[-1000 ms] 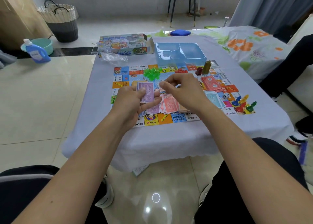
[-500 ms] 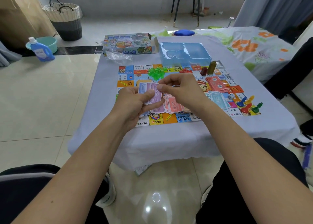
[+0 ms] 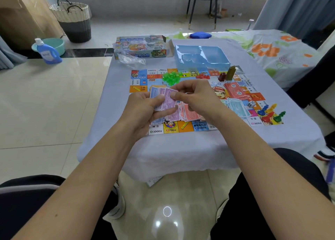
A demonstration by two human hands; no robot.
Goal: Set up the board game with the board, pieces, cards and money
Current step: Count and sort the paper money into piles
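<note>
Left hand [image 3: 143,111]: fingers curled, thumb pressed on top (gripping). Right hand [image 3: 194,96]: thumb and forefinger pinched. Both forearms extended forward.

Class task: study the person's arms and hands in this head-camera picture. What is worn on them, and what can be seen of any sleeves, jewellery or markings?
Both forearms are bare right down to the bottom edge of the picture; no sleeve shows. The left hand and right hand wear no gloves, and no watch or bracelet shows at either wrist. Something small glints by the right hand's fingers, too unclear to call a ring. No markings or tattoos show.
</note>
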